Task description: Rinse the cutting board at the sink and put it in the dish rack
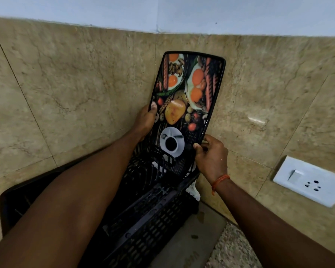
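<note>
The cutting board (188, 105) is a flat, rigid panel with a printed food picture and a dark raised rim. It stands nearly upright, its lower end down inside the black dish rack (143, 219), its upper end tilted toward the tiled wall (66, 84) beyond the hands. Judged from its thin profile, it is light and stiff; the glossy face is probably wet and slippery, so the rim edges are the secure places to grip. The left hand (145, 120) is closed on the board's left edge at mid-height, thumb on the printed face, fingers behind. The right hand (211, 155) pinches the lower right edge between thumb and fingertips, lower than the left. Both forearms extend forward over the rack. A wall socket (307, 180) lies well right of the right hand.
</note>
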